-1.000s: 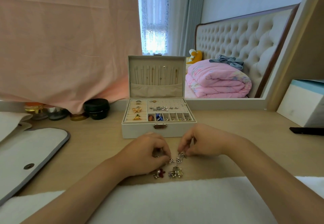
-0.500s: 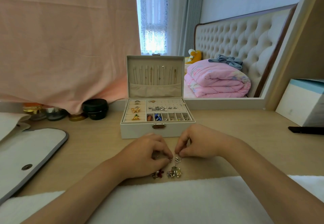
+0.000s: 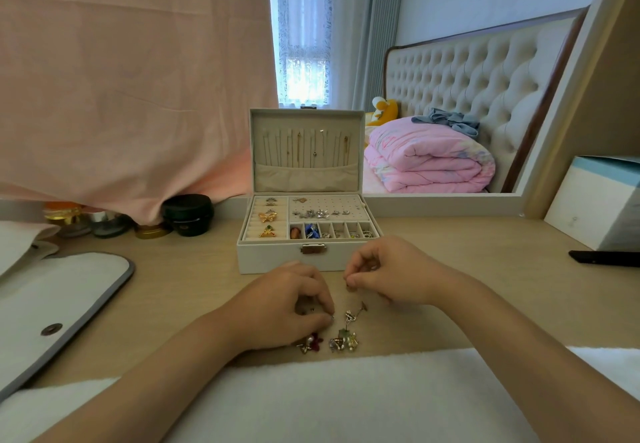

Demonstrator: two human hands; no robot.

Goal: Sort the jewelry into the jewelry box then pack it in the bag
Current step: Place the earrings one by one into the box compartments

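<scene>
Head view: the right hand pinches a small earring between thumb and forefinger just above the counter. The left hand, fingers curled, pinches a silver piece low against the wood. The open jewelry box stands straight ahead, just beyond both hands, its long side across the view, and the right hand is the nearer. Loose jewelry lies between the hands and a white towel. A white bag lies flat, well to the left.
</scene>
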